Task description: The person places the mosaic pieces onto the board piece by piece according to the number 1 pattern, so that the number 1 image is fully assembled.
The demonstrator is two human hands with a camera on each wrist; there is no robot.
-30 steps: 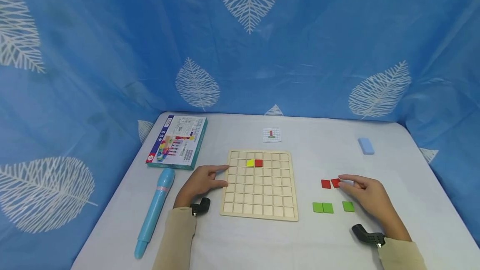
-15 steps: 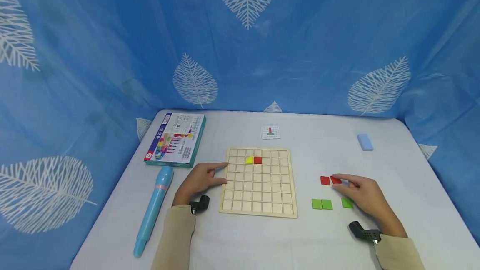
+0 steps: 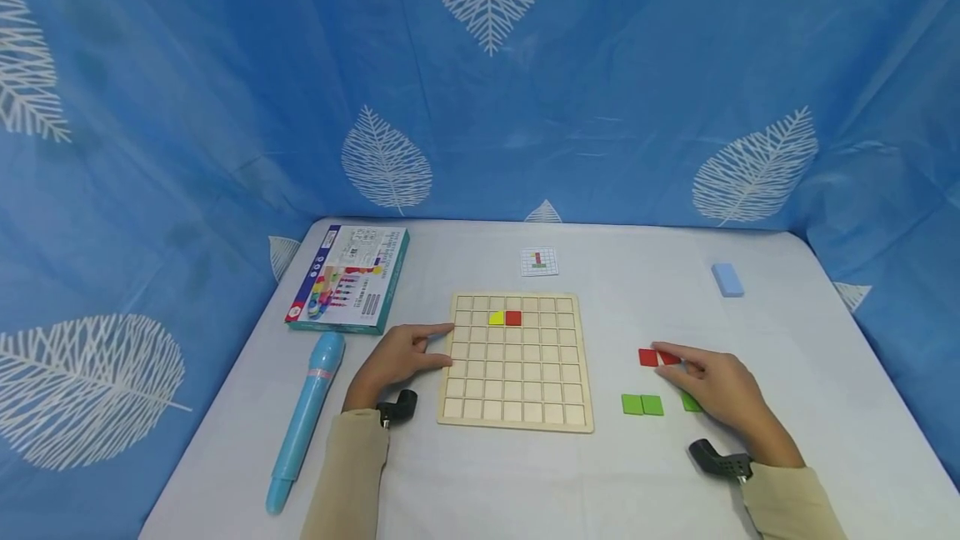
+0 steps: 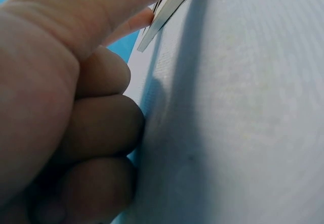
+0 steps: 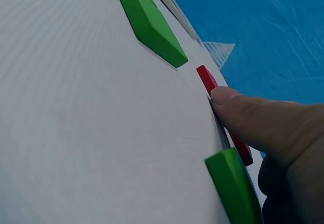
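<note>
My left hand (image 3: 397, 358) is at the left edge of a wooden grid board (image 3: 512, 427), thumb and extended index finger touching that edge; its other fingers are curled in the left wrist view. A yellow piece (image 3: 497, 318) and a red square tile (image 3: 513, 318) sit side by side in the board's upper rows. To the right, my right hand (image 3: 716, 382) reaches over two more red tiles (image 3: 647, 357), index finger beyond them and thumb on the near side, a gap between. In the right wrist view, the thumb tip overlaps a red tile (image 5: 242, 150).
Two green tiles (image 3: 642, 405) lie together; another green tile (image 3: 691, 402) is partly under the right hand. A small pattern card (image 3: 539, 262) and a blue block (image 3: 727, 280) lie farther back. At left are a printed box (image 3: 348, 277) and a light-blue microphone-shaped object (image 3: 306, 423).
My right hand has slid left across the red tiles, its fingertips shifting from the right tile toward the left one. The tiles and my left hand stay in place.
</note>
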